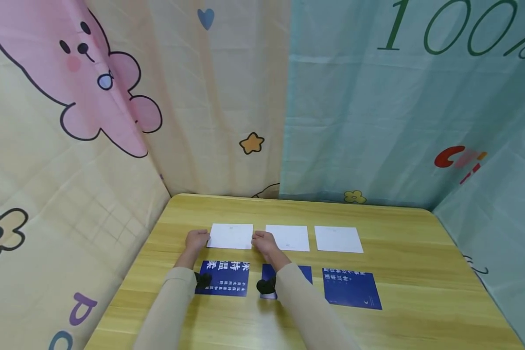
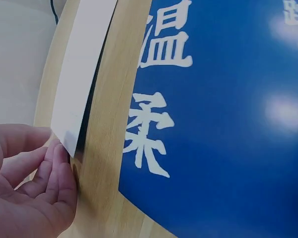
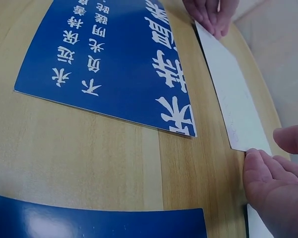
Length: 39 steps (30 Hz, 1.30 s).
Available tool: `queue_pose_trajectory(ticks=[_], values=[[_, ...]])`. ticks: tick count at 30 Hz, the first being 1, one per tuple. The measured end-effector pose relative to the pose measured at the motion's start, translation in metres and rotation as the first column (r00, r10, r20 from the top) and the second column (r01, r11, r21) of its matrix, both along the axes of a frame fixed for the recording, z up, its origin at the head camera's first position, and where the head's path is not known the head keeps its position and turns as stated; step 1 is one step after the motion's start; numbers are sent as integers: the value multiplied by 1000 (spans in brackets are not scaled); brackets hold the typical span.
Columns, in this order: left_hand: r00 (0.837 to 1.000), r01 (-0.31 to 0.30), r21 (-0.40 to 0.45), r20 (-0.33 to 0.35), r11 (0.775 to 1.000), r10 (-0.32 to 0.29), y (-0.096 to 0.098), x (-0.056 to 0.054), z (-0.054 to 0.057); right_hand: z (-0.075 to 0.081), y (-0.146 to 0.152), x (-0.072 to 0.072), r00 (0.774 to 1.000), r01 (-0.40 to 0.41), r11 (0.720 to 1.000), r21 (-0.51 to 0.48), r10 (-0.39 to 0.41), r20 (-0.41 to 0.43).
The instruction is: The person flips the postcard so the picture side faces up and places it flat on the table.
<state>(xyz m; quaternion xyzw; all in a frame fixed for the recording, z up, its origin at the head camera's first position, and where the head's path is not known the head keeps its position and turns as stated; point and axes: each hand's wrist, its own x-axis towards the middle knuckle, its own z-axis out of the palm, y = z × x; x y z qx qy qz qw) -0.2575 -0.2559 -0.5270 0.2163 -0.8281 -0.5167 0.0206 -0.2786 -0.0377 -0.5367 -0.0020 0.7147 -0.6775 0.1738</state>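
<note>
A white card with a small faint mark lies at the far left, between the two hands. My left hand pinches its left end; in the left wrist view the thumb and curled fingers meet at the card's corner, and a dark shadow shows under its edge. At the opposite end is my right hand. In the right wrist view its fingers touch the card's edge while the thumb stands apart from them. Nearest below lies a blue card with white characters.
Two more white cards continue the back row. In the front row are a blue card, partly covered by the right sleeve, and another blue card farther right. Printed curtains hang behind the wooden table.
</note>
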Motion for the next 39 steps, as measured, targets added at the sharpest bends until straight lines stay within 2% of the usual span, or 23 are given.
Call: queue_pose_trajectory(ticks=[4, 10, 19, 23, 25, 28, 31, 34, 37, 39], values=[[1000, 1, -45, 12, 999, -1, 0, -6, -2, -1, -1, -1, 1000, -1, 1000, -30, 1, 5], [1000, -19, -28, 4, 999, 19, 0, -10, -1, 2, -2, -3, 1000, 20, 1000, -13, -20, 18], [998, -55, 7, 15, 998, 55, 2, -6, 3, 8, -2, -2, 999, 50, 994, 96, -50, -4], [998, -70, 14, 5, 997, 70, 3, -6, 5, 11, -3, -3, 996, 61, 984, 169, -49, -74], [998, -68, 21, -12, 997, 68, 4, -7, 5, 12, -3, -3, 988, 74, 972, 225, -40, -148], [998, -60, 25, -19, 998, 61, 4, -7, 5, 13, -4, -4, 960, 107, 943, 316, -16, -279], [998, -45, 21, -31, 999, 45, 4, -6, 7, 16, -5, -3, 932, 146, 909, 391, 6, -362], [998, -40, 9, -38, 999, 40, 4, -5, 8, 19, -6, -2, 924, 168, 883, 439, 15, -382], [999, -36, -16, -37, 999, 36, 4, -5, 9, 20, -7, -2, 925, 177, 860, 478, 20, -379], [999, -35, -25, -34, 999, 34, 4, -5, 9, 19, -7, -2, 929, 172, 860, 481, 20, -369]])
